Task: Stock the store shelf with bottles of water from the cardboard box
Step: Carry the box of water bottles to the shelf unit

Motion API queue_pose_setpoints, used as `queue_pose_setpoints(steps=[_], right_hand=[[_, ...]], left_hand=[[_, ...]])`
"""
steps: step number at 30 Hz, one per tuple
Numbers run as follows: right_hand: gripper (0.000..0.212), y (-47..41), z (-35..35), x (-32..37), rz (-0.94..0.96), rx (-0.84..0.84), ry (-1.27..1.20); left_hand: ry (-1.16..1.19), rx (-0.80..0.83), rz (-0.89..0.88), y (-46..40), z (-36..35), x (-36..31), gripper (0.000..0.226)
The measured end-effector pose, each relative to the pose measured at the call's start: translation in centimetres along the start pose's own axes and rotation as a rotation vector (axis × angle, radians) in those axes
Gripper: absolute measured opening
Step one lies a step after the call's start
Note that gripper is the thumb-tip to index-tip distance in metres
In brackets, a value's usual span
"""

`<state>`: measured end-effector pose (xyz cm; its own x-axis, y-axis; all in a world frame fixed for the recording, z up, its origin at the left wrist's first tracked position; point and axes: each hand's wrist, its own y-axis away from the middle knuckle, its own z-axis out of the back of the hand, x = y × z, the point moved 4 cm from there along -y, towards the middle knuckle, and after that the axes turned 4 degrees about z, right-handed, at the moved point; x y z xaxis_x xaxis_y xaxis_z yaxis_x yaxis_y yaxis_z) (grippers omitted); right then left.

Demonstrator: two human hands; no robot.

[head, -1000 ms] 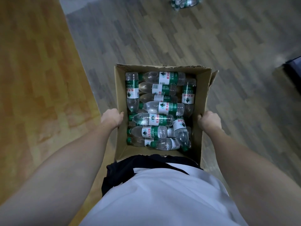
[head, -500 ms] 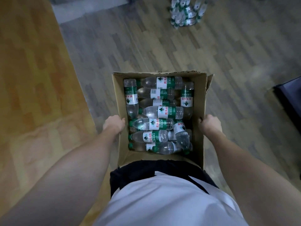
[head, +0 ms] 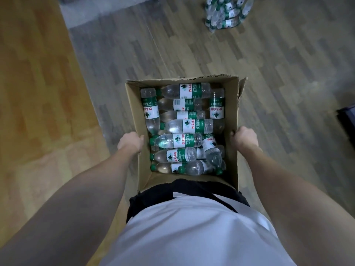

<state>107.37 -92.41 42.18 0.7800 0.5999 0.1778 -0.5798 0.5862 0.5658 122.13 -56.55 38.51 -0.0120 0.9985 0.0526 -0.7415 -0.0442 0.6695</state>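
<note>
An open cardboard box [head: 134, 104] is carried in front of my waist, above the floor. Several clear water bottles [head: 184, 127] with green caps and green-and-white labels lie on their sides inside it, piled in layers. My left hand [head: 130, 144] grips the box's left wall near its top edge. My right hand [head: 245, 140] grips the right wall, fingers curled over the rim. No shelf is in view.
A cluster of more water bottles [head: 226, 13] lies on the grey wood-pattern floor far ahead to the right. A strip of orange-brown wood surface [head: 34, 93] runs along the left. A dark object [head: 347, 118] sits at the right edge.
The box has stayed in both hands while I moved forward. The bottles on the floor ahead have come closer and further into view, and the dark object on the right has drawn nearer.
</note>
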Motion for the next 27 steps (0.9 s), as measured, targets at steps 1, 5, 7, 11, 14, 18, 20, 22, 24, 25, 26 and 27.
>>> queue_pose_setpoints(steps=[1,5,7,11,14,18,20,22,24,25,26,27], right_hand=[[0.037,-1.4,1.0,0.0,0.005,0.004,-0.005],[0.037,-6.4,4.8,-0.5,0.014,0.016,-0.020],[0.037,-8.4,6.2,-1.1,0.014,0.028,-0.032],[0.037,-12.4,9.2,-1.5,0.023,0.041,-0.076],[0.037,-14.8,10.8,-1.3,0.026,0.049,-0.090],[0.038,-17.8,12.0,-0.7,0.024,0.063,-0.095],[0.037,-19.3,12.8,0.3,0.022,0.059,-0.091],[0.037,-20.9,13.4,1.3,0.014,0.056,-0.099],[0.036,-22.6,13.8,2.4,0.001,0.053,-0.108],[0.037,-23.5,14.0,3.1,-0.006,0.050,-0.111],[0.037,-24.3,14.3,3.8,-0.011,0.045,-0.108],[0.037,-25.2,14.6,4.6,-0.014,0.039,-0.101]], left_hand=[[0.000,-0.002,0.009,-0.4,0.7,-1.2,0.040],[-0.022,-0.011,0.015,-2.0,3.9,-6.1,0.043],[-0.040,-0.023,0.014,-2.8,5.4,-8.4,0.043],[-0.051,-0.059,0.012,-4.7,9.1,-12.9,0.048],[-0.067,-0.072,0.006,-6.1,11.1,-15.2,0.050],[-0.085,-0.083,0.002,-8.1,13.3,-17.5,0.049],[-0.085,-0.084,-0.009,-9.3,14.2,-18.3,0.045],[-0.077,-0.085,-0.012,-10.9,15.1,-19.0,0.041],[-0.073,-0.079,-0.017,-12.6,16.0,-19.6,0.042],[-0.073,-0.071,-0.019,-13.6,16.5,-19.9,0.043],[-0.074,-0.059,-0.023,-14.6,16.9,-20.1,0.044],[-0.071,-0.050,-0.026,-15.8,17.5,-20.3,0.045]])
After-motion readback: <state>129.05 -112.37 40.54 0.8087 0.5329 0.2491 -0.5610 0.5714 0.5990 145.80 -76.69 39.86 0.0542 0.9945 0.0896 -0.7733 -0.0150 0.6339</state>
